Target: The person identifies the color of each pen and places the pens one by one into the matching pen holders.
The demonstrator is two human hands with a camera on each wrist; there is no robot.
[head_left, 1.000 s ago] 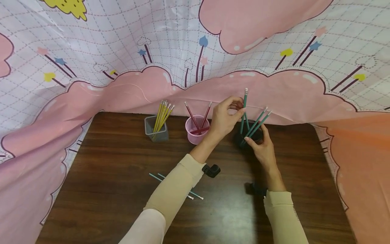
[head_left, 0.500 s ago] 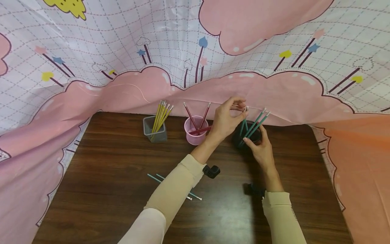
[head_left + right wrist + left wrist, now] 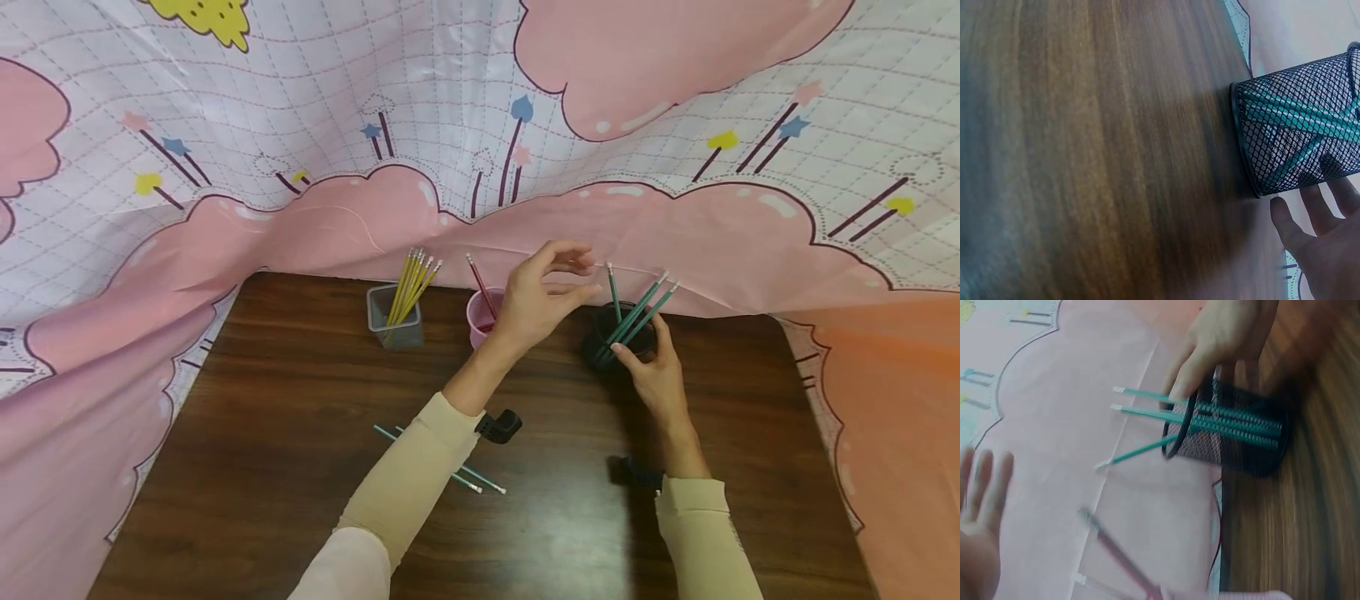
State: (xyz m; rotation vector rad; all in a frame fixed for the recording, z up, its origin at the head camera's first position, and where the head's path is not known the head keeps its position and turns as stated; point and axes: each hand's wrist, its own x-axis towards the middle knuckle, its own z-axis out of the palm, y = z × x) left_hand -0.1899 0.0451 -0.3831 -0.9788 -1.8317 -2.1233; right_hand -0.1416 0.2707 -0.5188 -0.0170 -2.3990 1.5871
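Note:
My right hand (image 3: 660, 375) grips the black mesh pencil cup (image 3: 597, 331), its thumb at the near rim and its fingers round the right side. Three green pencils (image 3: 637, 308) lean in that cup with their white eraser ends up. In the right wrist view, fingers (image 3: 1313, 209) touch the mesh wall of the upright cup. My left hand (image 3: 534, 304) hovers left of the cup, holding nothing, with thumb and fingers apart. Behind that hand, the pink pencil cup (image 3: 476, 321) with a red pencil (image 3: 482, 283) is partly hidden.
A clear grey cup (image 3: 405, 336) of several yellow pencils (image 3: 407, 287) stands at the back left. Two blue-green pencils (image 3: 480, 479) lie crossways on the wooden table (image 3: 285, 433), partly under my left sleeve (image 3: 420, 450). A patterned cloth (image 3: 300, 225) hangs behind the table.
The left hand has lowered a green pencil into the black mesh cup, let go of it and drawn back to the left. The right hand keeps its grip on the cup.

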